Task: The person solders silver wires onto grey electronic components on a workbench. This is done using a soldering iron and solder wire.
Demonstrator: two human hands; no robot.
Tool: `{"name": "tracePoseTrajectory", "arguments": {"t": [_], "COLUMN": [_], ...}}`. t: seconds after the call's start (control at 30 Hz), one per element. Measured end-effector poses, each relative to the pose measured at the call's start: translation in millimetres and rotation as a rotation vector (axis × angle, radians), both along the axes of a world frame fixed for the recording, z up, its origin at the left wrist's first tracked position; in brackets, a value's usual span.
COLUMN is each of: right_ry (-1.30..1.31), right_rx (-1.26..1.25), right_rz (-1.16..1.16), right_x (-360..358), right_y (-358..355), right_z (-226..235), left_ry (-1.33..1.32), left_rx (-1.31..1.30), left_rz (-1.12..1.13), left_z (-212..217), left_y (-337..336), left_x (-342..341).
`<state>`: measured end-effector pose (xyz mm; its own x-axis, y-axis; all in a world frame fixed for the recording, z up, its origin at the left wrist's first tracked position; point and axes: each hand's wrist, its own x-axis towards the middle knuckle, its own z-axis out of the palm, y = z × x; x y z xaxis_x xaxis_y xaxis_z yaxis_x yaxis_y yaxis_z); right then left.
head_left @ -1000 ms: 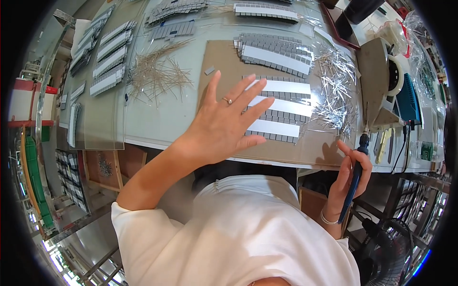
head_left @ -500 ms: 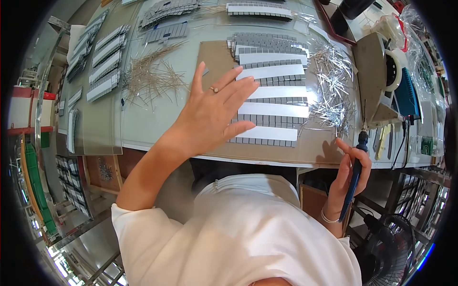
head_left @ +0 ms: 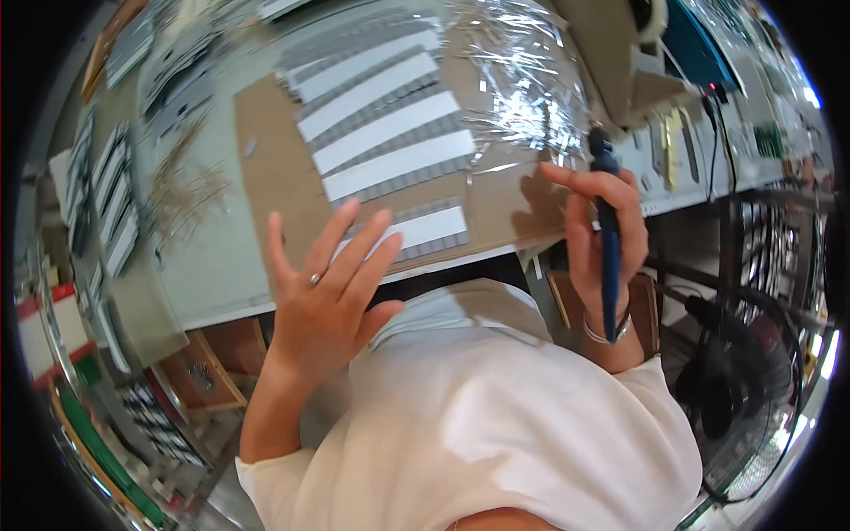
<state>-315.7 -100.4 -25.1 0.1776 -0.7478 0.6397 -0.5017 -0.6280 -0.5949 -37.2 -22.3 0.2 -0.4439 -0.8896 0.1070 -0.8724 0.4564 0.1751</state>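
Observation:
My left hand (head_left: 328, 305) is spread, palm down and holding nothing, at the table's near edge. Its fingertips reach over the end of the nearest strip (head_left: 434, 228), a white band edged with small grey squares; whether they touch it I cannot tell. Beyond it, several similar strips (head_left: 398, 159) lie in an overlapping row on a brown board (head_left: 274, 168). My right hand (head_left: 620, 226) is closed around a blue-handled soldering iron (head_left: 609, 257), held upright right of the strips. Its tip is blurred against the dark background.
Shiny thin metal wires (head_left: 531, 97) lie heaped right of the strips, and browner wires (head_left: 186, 186) to the left. More strip stacks (head_left: 115, 199) sit at far left. A beige device (head_left: 620, 62) stands at back right. A black fan (head_left: 735, 372) is below the table's right side.
My view has shifted and turned. My left hand has drawn back from the middle of the strips toward the near edge. The nearest strip now lies apart from the others. The soldering iron stays in my right hand.

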Motion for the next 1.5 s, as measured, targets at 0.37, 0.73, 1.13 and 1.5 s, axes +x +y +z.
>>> {"name": "tracePoseTrajectory", "arguments": {"t": [0.37, 0.73, 1.13, 1.5], "right_ry": [0.102, -0.011, 0.174, 0.035], "right_rx": [0.051, 0.166, 0.029, -0.028], "right_rz": [0.211, 0.217, -0.007, -0.068], "right_x": [13, 21, 3, -4], "right_y": [0, 15, 18, 6], "right_z": [1, -10, 7, -1], "left_ry": [0.157, 0.225, 0.244, 0.122], "left_rx": [-0.134, -0.088, -0.111, -0.076], "left_rz": [0.026, 0.067, 0.046, 0.053], "left_z": [-13, -22, -22, -20], "left_y": [9, 10, 12, 8], "left_x": [-25, -37, -37, -36]}}
